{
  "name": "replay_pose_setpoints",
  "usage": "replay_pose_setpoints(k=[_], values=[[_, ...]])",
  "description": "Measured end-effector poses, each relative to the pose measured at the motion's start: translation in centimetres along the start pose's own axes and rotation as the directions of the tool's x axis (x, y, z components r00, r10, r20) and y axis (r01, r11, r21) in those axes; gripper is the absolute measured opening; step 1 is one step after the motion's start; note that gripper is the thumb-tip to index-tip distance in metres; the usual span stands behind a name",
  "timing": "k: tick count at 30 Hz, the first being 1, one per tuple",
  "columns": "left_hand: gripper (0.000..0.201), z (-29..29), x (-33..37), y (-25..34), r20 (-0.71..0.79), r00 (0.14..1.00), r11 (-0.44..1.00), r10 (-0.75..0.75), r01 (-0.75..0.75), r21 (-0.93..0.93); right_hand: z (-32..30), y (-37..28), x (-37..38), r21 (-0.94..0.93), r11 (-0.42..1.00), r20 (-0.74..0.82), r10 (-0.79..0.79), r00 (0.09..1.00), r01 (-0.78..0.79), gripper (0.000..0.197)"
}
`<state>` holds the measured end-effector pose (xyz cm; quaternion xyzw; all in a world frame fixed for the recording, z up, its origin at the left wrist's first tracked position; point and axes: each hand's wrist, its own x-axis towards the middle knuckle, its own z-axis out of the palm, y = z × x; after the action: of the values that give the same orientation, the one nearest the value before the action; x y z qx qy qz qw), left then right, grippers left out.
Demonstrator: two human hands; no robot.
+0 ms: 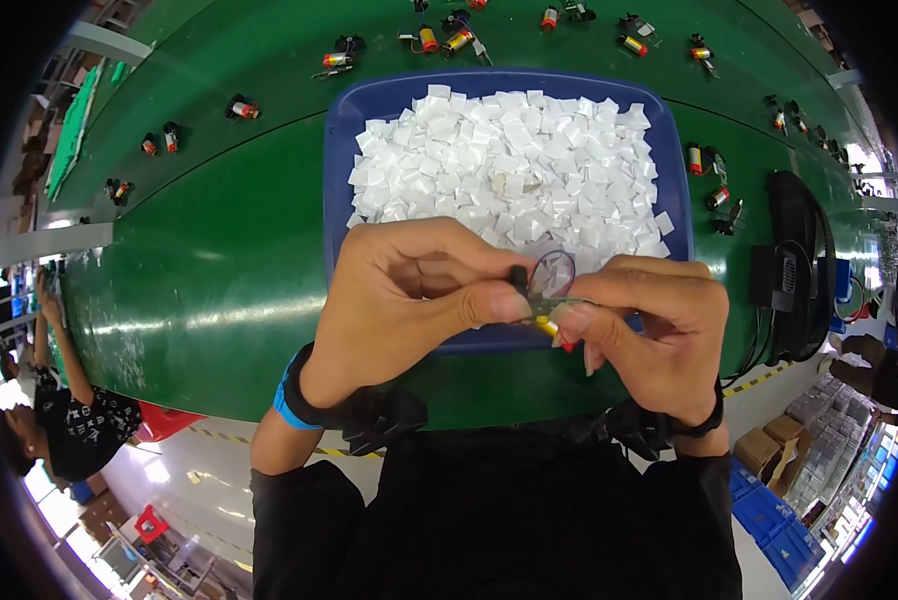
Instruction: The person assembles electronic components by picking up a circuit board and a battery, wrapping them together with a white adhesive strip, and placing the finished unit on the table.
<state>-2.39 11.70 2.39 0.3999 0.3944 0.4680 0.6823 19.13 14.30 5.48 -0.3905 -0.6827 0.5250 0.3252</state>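
Between my two hands, over the near edge of a blue tray [339,185], is a small battery assembly [546,324]. It has a yellow and red cell, a black part, a thin board and looped wires. My left hand [384,300] pinches the black part's side between thumb and forefinger. With thumb and forefinger too, my right hand [664,325] grips the board and cell side. The fingertips hide much of the assembly. Heaped in the tray behind my hands are many small white square pieces [449,150], with one beige scrap [514,184] on top.
More battery assemblies [458,41] lie along the green table's [199,280] far side and both flanks. At right stand a black mesh item [802,265] and a black box [769,280] with cables. Another person [59,420] is at far left. Blue crates [774,520] sit at lower right.
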Motion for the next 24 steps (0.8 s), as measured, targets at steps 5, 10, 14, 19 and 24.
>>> replay_pose_setpoints(k=[5,10,14,19,24], values=[[0.021,-0.4,-0.1,-0.4,0.024,0.992,0.991,0.126,-0.127,0.033,0.5,0.1,0.1,0.045,0.999,-0.011,0.019,1.000,-0.019,0.007],[0.025,-0.9,0.4,1.0,0.087,0.996,0.997,0.006,-0.013,0.074,0.5,0.6,0.4,0.026,0.999,-0.012,-0.047,0.999,0.048,0.010],[0.030,-0.6,0.7,1.5,0.105,0.992,0.968,0.064,-0.087,0.236,-0.2,1.2,0.3,-0.339,0.877,0.062,-0.339,0.939,0.339,0.018],[0.033,-1.3,0.1,1.4,0.377,0.879,0.712,0.291,-0.462,0.529,0.1,1.0,-0.4,-0.480,0.786,0.030,-0.429,0.903,0.390,0.025],[0.034,-1.4,0.2,1.0,0.091,0.996,0.952,0.000,-0.028,0.305,0.3,1.6,-0.4,-0.611,0.639,0.078,-0.539,0.839,0.468,0.032]])
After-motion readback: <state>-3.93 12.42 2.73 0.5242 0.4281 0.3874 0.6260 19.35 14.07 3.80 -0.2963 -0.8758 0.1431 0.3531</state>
